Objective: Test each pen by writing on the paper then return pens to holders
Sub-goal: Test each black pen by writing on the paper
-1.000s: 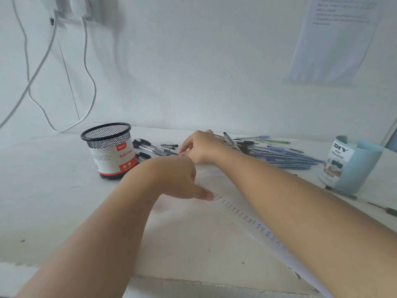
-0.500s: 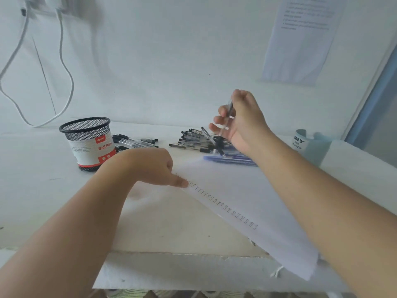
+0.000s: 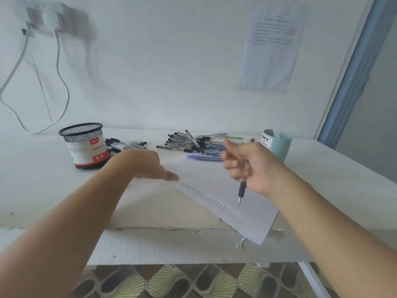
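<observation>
Two bare arms reach forward over a floor [image 3: 189, 282] of brown tiles patterned with pale fan shapes. Past the tiles comes the chipped, rough front edge of a matte white counter [image 3: 43, 190].

A thin white sheet of paper [image 3: 214, 179] lies askew on the counter, its near corner hanging past the edge, with a row of small dark pen marks [image 3: 202, 195] along one side. The left hand [image 3: 148, 164] rests on the sheet's far corner, one straight fingertip pressing it flat; its other fingers are hidden beneath the hand. The right hand [image 3: 255, 166] hovers above the paper, its fingers curled and pinching a slim clear-barrelled pen [image 3: 242, 189] with a black rubber grip, tip down and just above the sheet.

Farther back, loose plastic pens lie flat in two heaps: a small black-capped cluster [image 3: 126, 145] beside a round black wire-mesh holder [image 3: 84, 145] with a red-and-white label, and a larger mixed pile [image 3: 193, 145] of black, blue and green ones. Right of it stands a smooth pale-blue cylindrical holder [image 3: 279, 149]. What either holder contains cannot be told.

Behind rises a white plastered wall [image 3: 161, 72] with looping white cables [image 3: 62, 82], a printed sheet [image 3: 271, 48] and a blue frame [image 3: 352, 72].
</observation>
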`<state>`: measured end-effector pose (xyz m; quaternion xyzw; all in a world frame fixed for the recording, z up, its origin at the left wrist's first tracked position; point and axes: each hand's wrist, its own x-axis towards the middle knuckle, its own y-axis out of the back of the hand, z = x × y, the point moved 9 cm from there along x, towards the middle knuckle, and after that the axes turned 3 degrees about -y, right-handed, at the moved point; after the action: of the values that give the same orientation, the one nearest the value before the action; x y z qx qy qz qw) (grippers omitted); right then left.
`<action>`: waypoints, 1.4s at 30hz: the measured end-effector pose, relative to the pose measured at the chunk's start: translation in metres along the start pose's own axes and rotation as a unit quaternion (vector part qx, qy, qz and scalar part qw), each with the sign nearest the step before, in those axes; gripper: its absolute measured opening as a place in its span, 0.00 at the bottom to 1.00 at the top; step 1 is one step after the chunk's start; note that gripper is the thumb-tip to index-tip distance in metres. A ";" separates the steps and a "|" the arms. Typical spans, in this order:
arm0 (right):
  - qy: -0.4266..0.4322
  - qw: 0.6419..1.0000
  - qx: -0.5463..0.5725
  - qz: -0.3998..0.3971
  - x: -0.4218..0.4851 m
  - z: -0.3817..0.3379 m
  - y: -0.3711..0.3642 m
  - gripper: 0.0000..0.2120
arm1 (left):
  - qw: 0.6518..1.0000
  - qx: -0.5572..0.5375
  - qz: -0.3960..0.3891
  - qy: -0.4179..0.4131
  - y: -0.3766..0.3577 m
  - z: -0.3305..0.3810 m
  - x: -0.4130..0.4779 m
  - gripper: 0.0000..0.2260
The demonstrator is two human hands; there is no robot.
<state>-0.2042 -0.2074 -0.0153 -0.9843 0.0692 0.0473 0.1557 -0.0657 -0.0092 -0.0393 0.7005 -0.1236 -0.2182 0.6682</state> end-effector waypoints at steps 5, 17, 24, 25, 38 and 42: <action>-0.065 0.989 -0.126 -0.048 -0.013 0.017 0.003 0.40 | 0.999 -0.029 0.004 0.027 -0.009 -0.001 -0.008 0.39; 0.039 0.941 -0.331 -0.051 -0.017 0.026 0.012 0.09 | 0.973 -0.091 0.209 0.015 -0.016 0.018 -0.062 0.25; 0.157 0.862 -0.480 -0.046 -0.022 0.013 0.008 0.18 | 0.971 -0.095 0.218 0.023 -0.024 0.014 -0.060 0.22; 0.148 0.872 -0.464 -0.048 -0.021 0.017 0.011 0.19 | 0.971 -0.092 0.221 0.024 -0.024 0.015 -0.060 0.22; 0.169 0.901 -0.390 -0.090 -0.023 0.028 0.014 0.19 | 0.972 -0.107 0.207 0.037 -0.030 0.013 -0.056 0.24; 0.180 0.883 -0.424 -0.091 -0.025 0.028 0.012 0.18 | 0.972 -0.118 0.203 0.030 -0.031 0.014 -0.056 0.23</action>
<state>-0.2327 -0.2071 -0.0426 -0.9498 -0.0209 -0.1201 -0.2883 -0.1246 0.0064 -0.0619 0.5831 -0.2160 -0.0700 0.7800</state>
